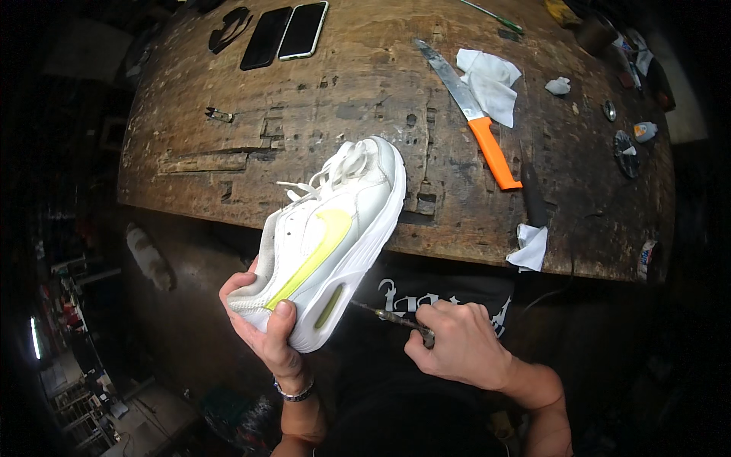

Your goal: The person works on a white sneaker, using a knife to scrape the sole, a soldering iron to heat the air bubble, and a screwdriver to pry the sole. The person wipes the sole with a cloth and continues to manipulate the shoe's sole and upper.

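Observation:
A white sneaker (pixel 365 199) with a yellow-green side stripe and loose white laces is tilted on its side, toe pointing away from me. My left hand (pixel 268 331) grips its heel, with the thumb on the outer side above the clear window in the sole. The toe end is over the near edge of the wooden workbench (pixel 327 99). My right hand (pixel 464 346) is closed around a slim dark metal tool (pixel 396 317) with a thin pointed tip. That tip is close to the sole's edge by the heel; whether it touches I cannot tell.
On the bench lie an orange-handled knife (pixel 493 152), a white cloth (pixel 491 84), two phones (pixel 303 30), a dark-handled tool (pixel 535 199) and a white scrap (pixel 529 247) at the near edge. A white furry animal (pixel 148 257) is on the floor at left.

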`<state>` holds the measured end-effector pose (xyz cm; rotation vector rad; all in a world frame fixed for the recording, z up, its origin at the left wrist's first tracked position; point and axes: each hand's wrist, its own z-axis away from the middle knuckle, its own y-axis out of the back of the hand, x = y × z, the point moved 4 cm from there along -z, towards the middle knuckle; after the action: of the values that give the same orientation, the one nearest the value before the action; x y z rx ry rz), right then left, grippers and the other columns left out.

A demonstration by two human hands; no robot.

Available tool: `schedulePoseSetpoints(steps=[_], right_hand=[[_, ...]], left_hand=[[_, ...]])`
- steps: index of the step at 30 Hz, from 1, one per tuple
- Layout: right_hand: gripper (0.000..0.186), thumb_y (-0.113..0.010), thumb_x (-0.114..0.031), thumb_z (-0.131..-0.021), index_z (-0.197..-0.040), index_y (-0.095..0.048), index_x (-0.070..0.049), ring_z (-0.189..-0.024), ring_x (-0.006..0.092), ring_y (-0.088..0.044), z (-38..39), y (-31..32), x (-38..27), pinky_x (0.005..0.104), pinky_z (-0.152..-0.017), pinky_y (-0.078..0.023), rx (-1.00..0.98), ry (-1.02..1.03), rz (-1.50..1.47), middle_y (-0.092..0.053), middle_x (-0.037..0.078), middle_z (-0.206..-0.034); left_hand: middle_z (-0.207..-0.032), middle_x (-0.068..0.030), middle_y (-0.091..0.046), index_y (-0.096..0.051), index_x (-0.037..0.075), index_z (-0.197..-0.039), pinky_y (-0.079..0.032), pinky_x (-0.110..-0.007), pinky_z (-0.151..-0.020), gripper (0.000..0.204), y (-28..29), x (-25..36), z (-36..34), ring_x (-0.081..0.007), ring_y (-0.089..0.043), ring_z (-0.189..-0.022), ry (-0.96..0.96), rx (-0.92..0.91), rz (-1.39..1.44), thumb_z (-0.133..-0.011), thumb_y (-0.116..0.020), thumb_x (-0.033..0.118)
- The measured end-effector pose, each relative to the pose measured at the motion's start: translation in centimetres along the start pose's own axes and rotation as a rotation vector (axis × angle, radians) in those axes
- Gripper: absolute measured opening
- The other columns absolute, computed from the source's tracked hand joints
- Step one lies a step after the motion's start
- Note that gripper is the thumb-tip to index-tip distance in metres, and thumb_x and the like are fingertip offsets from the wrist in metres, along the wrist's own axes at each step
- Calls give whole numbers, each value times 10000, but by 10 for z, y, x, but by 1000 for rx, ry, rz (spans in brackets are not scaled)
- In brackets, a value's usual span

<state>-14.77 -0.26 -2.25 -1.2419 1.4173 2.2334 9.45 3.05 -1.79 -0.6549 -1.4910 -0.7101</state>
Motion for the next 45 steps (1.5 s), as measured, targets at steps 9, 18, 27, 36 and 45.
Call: schedulePoseSetpoints(steps=[9,18,27,36,45], right_hand=[[190,-723,-162,-767,-742,-652,12,-504,358,-612,3,-3,-7,440,-502,-510,-3,-5,-60,-611,153,-620],[198,-692,-187,-808,-774,-675,8,-511,325,-658,6,-2,-15,412,-503,-550,-65,17,-9,-650,160,-646],[191,-696,-185,-801,-753,-665,-3,-498,323,-650,4,-7,-11,411,-488,-538,-36,32,-17,-648,158,-631],[191,-696,-183,-800,-742,-655,-6,-494,326,-645,5,-7,-11,411,-482,-538,-39,26,-34,-645,155,-636],[189,-729,-166,-767,-723,-633,-9,-489,337,-610,8,-10,-14,436,-481,-501,-49,-6,-49,-603,123,-618]], left_hand=[[-1284,-288,-570,-474,-4,-1301,-414,-420,-1095,666,1,-2,0,-332,-584,-1186,-4,2,25,-760,-733,286],[-1294,-301,-569,-465,-14,-1300,-424,-427,-1088,669,0,-2,0,-337,-584,-1192,-21,-10,16,-758,-728,277],[-1350,-292,-540,-472,5,-1283,-332,-442,-1148,663,3,-2,3,-313,-527,-1231,42,-3,54,-727,-757,226],[-1273,-279,-586,-481,-7,-1303,-435,-411,-1068,648,6,-6,1,-312,-600,-1157,-18,10,-8,-781,-724,292],[-1257,-276,-583,-477,-7,-1302,-444,-403,-1055,661,5,-6,1,-314,-604,-1143,-7,18,-14,-775,-720,307]])
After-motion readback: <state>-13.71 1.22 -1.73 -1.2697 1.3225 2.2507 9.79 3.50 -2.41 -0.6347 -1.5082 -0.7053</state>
